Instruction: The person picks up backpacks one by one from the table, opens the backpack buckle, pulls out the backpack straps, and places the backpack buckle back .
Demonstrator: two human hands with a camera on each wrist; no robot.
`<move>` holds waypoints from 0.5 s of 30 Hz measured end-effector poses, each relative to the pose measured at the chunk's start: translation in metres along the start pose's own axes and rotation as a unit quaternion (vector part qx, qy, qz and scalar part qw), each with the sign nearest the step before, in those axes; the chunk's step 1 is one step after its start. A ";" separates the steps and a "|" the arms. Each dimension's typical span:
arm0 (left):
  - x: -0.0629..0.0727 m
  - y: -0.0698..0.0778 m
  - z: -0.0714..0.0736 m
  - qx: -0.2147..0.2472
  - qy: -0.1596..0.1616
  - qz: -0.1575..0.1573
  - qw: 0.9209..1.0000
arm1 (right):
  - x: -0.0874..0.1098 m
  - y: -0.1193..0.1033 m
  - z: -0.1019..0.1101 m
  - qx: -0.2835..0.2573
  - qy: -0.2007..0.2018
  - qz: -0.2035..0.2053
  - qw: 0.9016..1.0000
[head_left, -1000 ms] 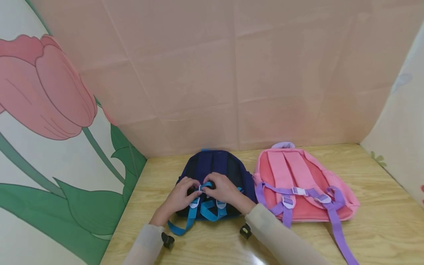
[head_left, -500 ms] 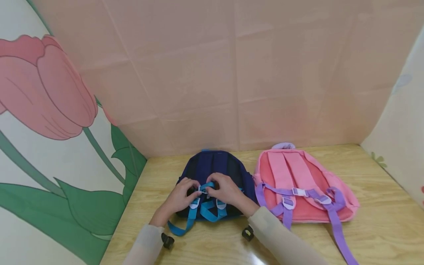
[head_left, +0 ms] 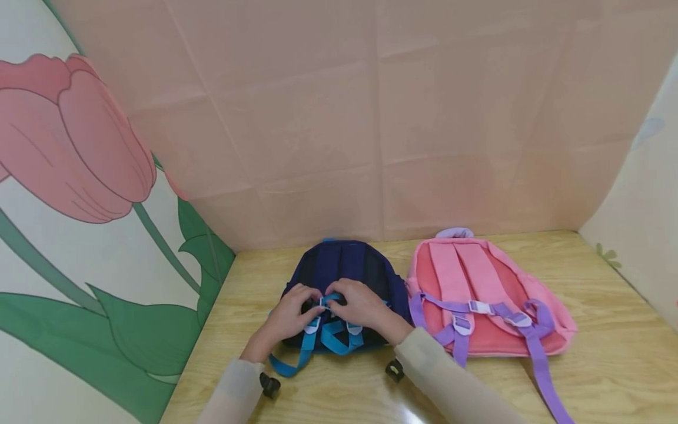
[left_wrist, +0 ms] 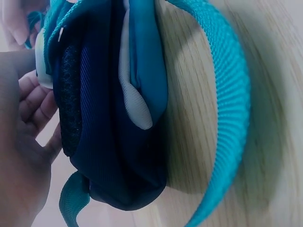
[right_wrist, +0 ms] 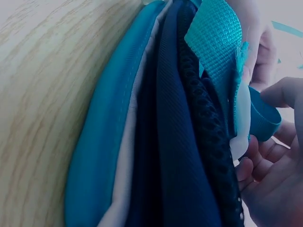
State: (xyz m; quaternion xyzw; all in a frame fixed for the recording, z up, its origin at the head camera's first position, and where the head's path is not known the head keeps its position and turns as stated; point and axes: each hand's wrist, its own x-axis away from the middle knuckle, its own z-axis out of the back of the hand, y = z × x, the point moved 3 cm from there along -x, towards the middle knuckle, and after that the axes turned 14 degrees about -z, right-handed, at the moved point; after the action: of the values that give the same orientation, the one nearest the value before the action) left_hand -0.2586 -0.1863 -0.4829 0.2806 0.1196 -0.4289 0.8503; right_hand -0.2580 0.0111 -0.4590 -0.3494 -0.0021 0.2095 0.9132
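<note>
The left hand is pinching a white buckle while the right hand is grasping a blue strap on a navy backpack, lying at six o'clock on the worktop. Keeping the strap flat should help. At three o'clock beside it, a pink backpack is resting; neither bag is showing its contents.
</note>
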 end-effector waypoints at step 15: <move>-0.001 0.000 -0.002 -0.002 -0.006 0.009 1.000 | 0.000 0.005 -0.004 -0.005 0.013 -0.004 1.000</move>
State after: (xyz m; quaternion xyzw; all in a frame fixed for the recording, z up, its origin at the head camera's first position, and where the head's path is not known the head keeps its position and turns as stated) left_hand -0.2594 -0.1845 -0.4838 0.2776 0.1125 -0.4230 0.8552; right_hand -0.2591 0.0126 -0.4652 -0.3567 0.0077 0.2015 0.9122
